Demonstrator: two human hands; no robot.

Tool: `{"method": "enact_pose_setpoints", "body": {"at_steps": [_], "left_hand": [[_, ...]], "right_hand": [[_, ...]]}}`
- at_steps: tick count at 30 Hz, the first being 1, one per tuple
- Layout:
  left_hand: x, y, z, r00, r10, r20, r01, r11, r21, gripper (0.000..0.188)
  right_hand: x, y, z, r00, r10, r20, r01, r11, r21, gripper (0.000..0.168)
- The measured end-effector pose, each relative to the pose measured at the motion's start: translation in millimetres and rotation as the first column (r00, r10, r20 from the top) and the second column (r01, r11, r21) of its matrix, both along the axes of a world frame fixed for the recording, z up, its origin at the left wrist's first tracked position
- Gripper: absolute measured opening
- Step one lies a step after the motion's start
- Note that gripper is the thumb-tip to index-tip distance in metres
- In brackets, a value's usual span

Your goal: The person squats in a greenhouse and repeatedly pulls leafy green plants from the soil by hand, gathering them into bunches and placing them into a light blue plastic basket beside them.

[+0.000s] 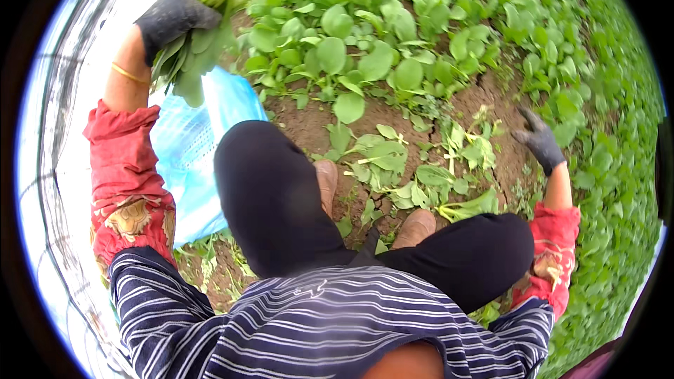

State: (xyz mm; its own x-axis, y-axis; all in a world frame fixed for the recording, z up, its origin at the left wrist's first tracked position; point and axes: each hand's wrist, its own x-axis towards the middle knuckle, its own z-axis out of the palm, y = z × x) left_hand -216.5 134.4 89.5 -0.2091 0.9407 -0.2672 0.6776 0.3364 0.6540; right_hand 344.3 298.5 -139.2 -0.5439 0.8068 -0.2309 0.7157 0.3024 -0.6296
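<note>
My left hand [176, 18], in a dark work glove, is closed round a bunch of leafy greens [192, 60]. The stems and roots of the bunch point up and its leaves hang down over a blue plastic sheet or bag [237, 97]. On the right, my right hand [541, 139], gloved too, is held over the soil with its fingers apart and nothing in it. Between my hands, growing leafy plants [368, 47] stand in the soil. Loose picked leaves [387, 155] lie on the ground before my shoes.
Cracked brown soil [310, 118] shows around the loose leaves. My brown shoes [326, 184] rest on it, below my bent knees. A dense bed of green plants [611, 189] runs along the right. At the far left is a pale film wall [58, 168] with dark bars.
</note>
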Motion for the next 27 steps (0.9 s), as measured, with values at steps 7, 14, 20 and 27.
{"method": "enact_pose_setpoints", "body": {"at_steps": [7,14,20,27], "left_hand": [[-167.4,-219.3,-59.4,0.747,0.634,0.199,-0.644,0.765,-0.018,0.036],[-245.8,-217.0,-252.0,0.452,0.773,0.444,-0.704,0.615,-0.354,0.024],[-296.9,-181.4,-459.2,0.443,0.789,-0.426,-0.894,0.423,-0.147,0.043],[-273.4,-163.6,-474.1,0.289,0.957,0.014,-0.949,0.288,-0.126,0.049]], "right_hand": [[-43.4,8.0,22.3,0.966,-0.195,0.167,0.247,0.884,-0.396,0.045],[-151.8,65.2,32.7,0.960,0.071,0.272,-0.016,0.979,-0.202,0.041],[-310.8,11.8,32.5,0.722,0.469,0.509,-0.256,0.864,-0.434,0.039],[-381.4,-62.4,-86.8,0.851,0.517,-0.091,-0.367,0.462,-0.807,0.048]]}}
